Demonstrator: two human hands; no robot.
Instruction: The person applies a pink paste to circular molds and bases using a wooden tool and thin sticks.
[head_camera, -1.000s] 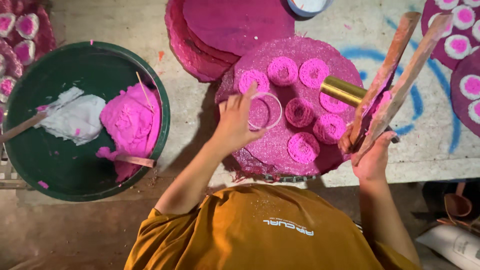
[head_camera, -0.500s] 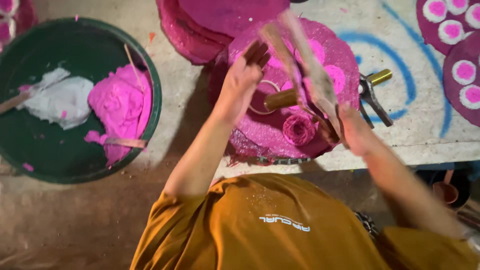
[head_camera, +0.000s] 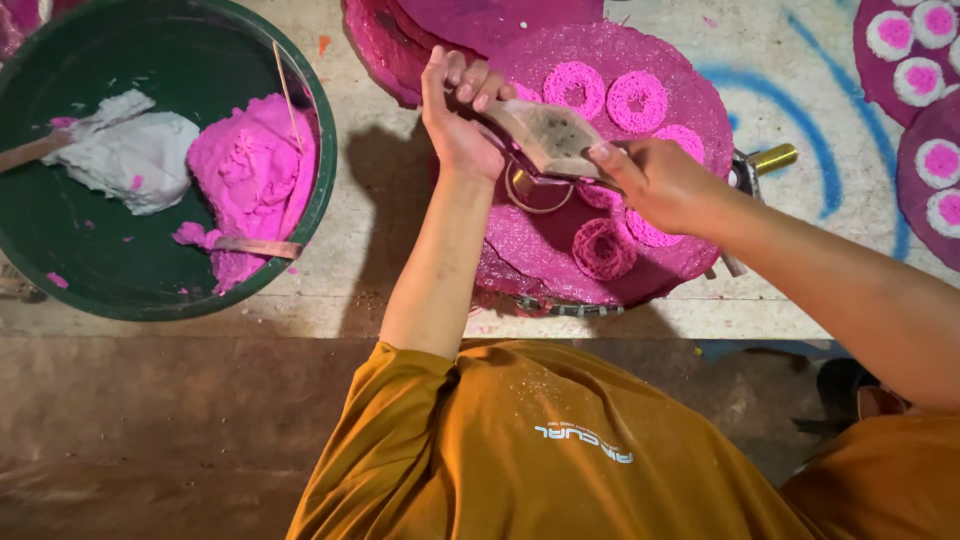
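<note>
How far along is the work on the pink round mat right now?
Done: several pink coils already lie on the pink round mat. In hand: both the left hand and the right hand hold a flat wooden press above a metal ring on the mat. Left: the green basin holds a good heap of pink dough and some white dough, not yet shaped.

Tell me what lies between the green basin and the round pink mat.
In the head view, only a bare stretch of pale tabletop lies between green basin and round pink mat, shaded by the left forearm.
</note>
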